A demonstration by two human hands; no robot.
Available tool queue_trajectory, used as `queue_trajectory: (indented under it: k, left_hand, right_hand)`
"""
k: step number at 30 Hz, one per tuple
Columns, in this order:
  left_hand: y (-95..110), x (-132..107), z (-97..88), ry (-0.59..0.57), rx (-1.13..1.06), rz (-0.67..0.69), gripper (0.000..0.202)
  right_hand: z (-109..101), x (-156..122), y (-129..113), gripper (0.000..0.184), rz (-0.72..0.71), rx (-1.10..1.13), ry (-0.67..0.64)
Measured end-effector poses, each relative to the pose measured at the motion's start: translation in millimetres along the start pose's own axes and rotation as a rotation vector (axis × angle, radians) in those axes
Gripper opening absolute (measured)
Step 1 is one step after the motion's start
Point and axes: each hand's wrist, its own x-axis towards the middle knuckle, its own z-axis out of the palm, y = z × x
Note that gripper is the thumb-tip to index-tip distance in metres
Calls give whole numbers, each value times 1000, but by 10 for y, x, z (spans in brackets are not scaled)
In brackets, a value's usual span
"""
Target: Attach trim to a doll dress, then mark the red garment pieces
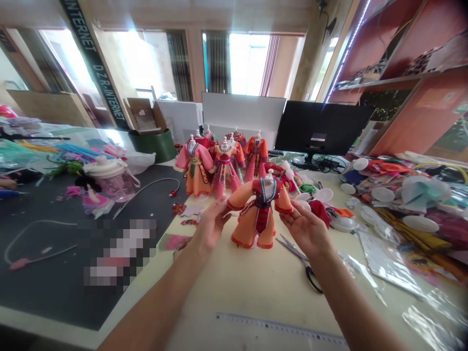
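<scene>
At the centre of the frame a small doll gown (259, 214) in orange cloth with a dark red front panel is stood upright on the pale cream counter (256, 287), mounted on a white bust form. Its wide left sleeve is pinched by the fingertips of the left hand (208, 226); the right sleeve is touched by the raised fingers of the right hand (307, 229), which is loosely spread, palm turned inward.

Scissors (303, 263) with dark handles are laid on the counter just under the right hand. A clear ruler (281, 329) is seen at the lower edge. Behind the gown, more dressed forms (219, 163) in pink, orange and red are grouped upright. White round discs (383, 195) and crinkled clear wrappers (387, 263) are scattered at the right.

The left part of the counter is covered by a dark mat (54, 253), on which a pink lidded jar (113, 180) and white cords are set. A black monitor (321, 126) is stood at the back, with reddish shelves (413, 78) at upper right and bright windows beyond.
</scene>
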Motion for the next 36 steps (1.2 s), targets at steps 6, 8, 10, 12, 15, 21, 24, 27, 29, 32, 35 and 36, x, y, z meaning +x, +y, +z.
queue_trajectory:
  k: [6, 8, 10, 12, 15, 21, 24, 27, 29, 32, 35, 36]
  left_hand:
    - [33, -17, 20, -53, -49, 56, 22]
    - [51, -26, 20, -63, -76, 43, 22]
    - [74, -36, 19, -58, -94, 23, 24]
    - [102, -44, 22, -51, -97, 12, 28]
    - [152, -53, 33, -62, -85, 6, 34]
    - [271, -76, 59, -63, -78, -6, 34]
    - [340, -108, 90, -53, -59, -2, 35]
    - [395, -140, 129, -54, -27, -7, 39]
    - [411, -150, 145, -77, -10, -8, 41]
    - [404, -145, 142, -104, -16, 4, 42]
    - [389, -130, 121, -123, -48, 19, 42]
    - [387, -126, 114, -128, -56, 21, 43]
  right_hand:
    - [17, -25, -52, 20, -38, 47, -70]
    - [-4, -41, -74, 24, -57, 33, -105]
    - [-31, -52, -98, 27, -77, 7, -141]
    - [-55, -56, -125, 29, -98, -39, -184]
    - [-80, -48, -174, 31, -112, -85, -221]
    - [-128, -24, -252, 34, -89, -54, -224]
    - [-157, -17, -266, 35, -78, -54, -210]
    - [-169, -16, -266, 35, -63, -39, -184]
    - [-165, -19, -264, 36, -55, -22, -167]
    - [-153, -25, -258, 36, -46, -11, -164]
    - [-141, -28, -249, 35, -48, -18, -177]
    - [-138, -28, -244, 34, -50, -21, -180]
